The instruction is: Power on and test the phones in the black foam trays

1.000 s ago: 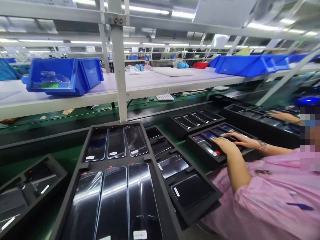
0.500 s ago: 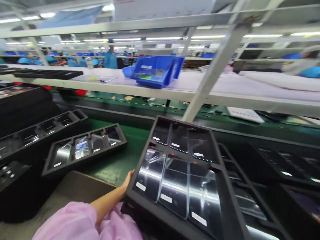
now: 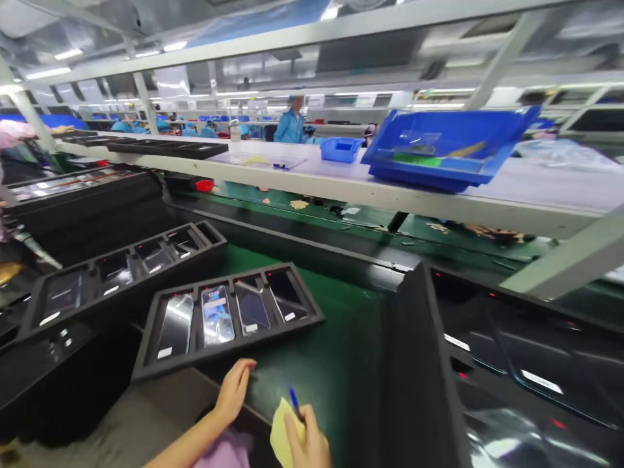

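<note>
My left hand (image 3: 233, 391) lies low in the middle with its fingers stretched forward and nothing in them, fingertips just short of the front edge of a black foam tray (image 3: 146, 361). That tray holds several phones (image 3: 217, 315) in slots and sits on the green conveyor belt (image 3: 336, 338). My right hand (image 3: 308, 443) is at the bottom edge, closed on a folded yellow cloth (image 3: 279, 432) and a blue pen (image 3: 294, 400). A large black tray of phones (image 3: 419, 364) stands close on the right, apart from both hands.
A second phone tray (image 3: 121, 266) and stacked black trays (image 3: 88, 208) lie to the left. A white shelf (image 3: 341, 185) above the belt carries a blue bin (image 3: 439, 153) and a smaller blue one (image 3: 340, 149). People in blue (image 3: 291, 123) work at the back.
The view has swung left. My left hand has left the side of the large tray and now lies near the smaller tray. My right hand with the cloth and pen has come into view.
</note>
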Available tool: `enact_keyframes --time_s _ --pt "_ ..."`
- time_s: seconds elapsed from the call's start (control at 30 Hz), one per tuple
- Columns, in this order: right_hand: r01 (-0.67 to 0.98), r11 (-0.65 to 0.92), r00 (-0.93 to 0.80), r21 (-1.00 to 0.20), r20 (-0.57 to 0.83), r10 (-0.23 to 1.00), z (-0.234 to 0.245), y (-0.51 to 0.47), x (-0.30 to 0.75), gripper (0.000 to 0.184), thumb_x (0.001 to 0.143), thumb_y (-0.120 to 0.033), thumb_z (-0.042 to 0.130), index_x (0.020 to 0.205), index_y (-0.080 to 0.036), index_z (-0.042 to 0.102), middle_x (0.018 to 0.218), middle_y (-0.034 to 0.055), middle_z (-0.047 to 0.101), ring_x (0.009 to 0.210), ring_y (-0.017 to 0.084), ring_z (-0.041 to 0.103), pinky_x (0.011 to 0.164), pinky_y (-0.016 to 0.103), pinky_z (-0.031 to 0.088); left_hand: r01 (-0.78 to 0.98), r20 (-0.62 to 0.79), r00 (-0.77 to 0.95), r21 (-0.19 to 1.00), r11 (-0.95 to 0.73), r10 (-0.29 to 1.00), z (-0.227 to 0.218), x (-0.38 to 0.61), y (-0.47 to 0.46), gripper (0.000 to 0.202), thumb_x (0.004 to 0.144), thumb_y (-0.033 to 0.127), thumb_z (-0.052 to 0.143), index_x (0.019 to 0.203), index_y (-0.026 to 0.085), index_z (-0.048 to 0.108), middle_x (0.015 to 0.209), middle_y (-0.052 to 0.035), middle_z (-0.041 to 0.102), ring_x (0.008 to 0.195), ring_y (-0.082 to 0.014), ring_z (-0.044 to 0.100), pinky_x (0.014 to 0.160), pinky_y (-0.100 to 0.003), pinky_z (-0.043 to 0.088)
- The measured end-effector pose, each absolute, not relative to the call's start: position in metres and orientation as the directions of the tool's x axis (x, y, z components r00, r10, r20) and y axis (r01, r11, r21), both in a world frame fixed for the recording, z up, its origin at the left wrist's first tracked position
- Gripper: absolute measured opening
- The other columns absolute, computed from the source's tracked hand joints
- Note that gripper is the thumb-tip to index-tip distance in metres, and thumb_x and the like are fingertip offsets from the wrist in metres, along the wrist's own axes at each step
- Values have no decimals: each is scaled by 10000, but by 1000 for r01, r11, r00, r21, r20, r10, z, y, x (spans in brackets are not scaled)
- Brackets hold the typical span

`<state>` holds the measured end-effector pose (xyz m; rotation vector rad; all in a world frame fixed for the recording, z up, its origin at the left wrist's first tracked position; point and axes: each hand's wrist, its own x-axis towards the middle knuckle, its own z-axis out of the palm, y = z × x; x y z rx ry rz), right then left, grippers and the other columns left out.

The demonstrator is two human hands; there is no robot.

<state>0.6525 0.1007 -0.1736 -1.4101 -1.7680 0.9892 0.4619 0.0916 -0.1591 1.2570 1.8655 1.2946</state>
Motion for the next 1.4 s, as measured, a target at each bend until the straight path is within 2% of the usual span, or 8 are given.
enact_keyframes --time_s 0.1,0.2,0.43,0.53,0.7,0.93,1.1,1.4 --pt "582 -31 -45 -813 -70 997 -186 161 613 449 790 -591 389 894 -201 585 744 96 678 712 246 655 581 279 477 511 221 -325 859 -26 920 -181 434 93 315 886 331 318 955 196 593 929 -92 626 899 -199 591 833 -365 491" --pt "761 -109 -2 -640 -171 985 -190 193 587 333 818 -418 421 991 -177 571 843 114 674 822 256 646 667 299 470 727 436 152 558 -399 887 -189 440 108 286 868 187 319 968 192 587 926 -84 630 917 -176 580 813 -318 497" --pt "918 -179 132 -353 -153 979 -178 211 616 470 749 -483 563 1049 -121 569 981 160 581 944 307 571 745 360 436 804 249 551 98 -586 797 -192 462 137 415 828 212 467 1242 219 468 1263 -55 552 1149 -225 495 890 -380 483" --pt "831 -210 324 -515 143 935 -176 208 643 524 778 -542 508 1076 -118 575 891 128 577 795 255 582 644 327 423 825 322 508 87 -559 799 -203 458 132 318 831 185 430 1127 219 545 1223 -49 574 1149 -210 481 894 -382 471" --pt "531 277 342 -801 502 795 -177 196 659 470 905 -472 295 922 -174 659 759 60 576 671 144 538 618 274 409 898 456 324 129 -422 829 -210 455 123 207 845 207 403 887 188 605 1101 -95 601 1125 -226 455 901 -371 420" --pt "-30 98 -39 -995 100 994 -202 196 636 629 801 -684 295 944 -180 643 569 16 577 500 126 521 515 273 440 775 337 592 10 -631 732 -214 455 125 486 842 473 453 1271 247 482 1273 -82 533 1148 -277 450 878 -409 424" --pt "54 77 -27 -996 76 997 -207 197 598 361 580 -511 646 735 -192 581 636 6 595 574 126 536 573 269 444 859 164 443 202 -470 881 -212 461 117 447 858 454 429 1259 270 499 1155 -116 577 1034 -273 524 851 -438 438" --pt "238 120 136 -964 155 978 -217 203 577 340 548 -375 605 468 -221 313 403 -82 321 417 71 308 441 228 258 863 292 391 213 -457 873 -223 462 116 432 827 472 470 1214 293 537 1244 -120 499 1170 -324 415 926 -489 383"
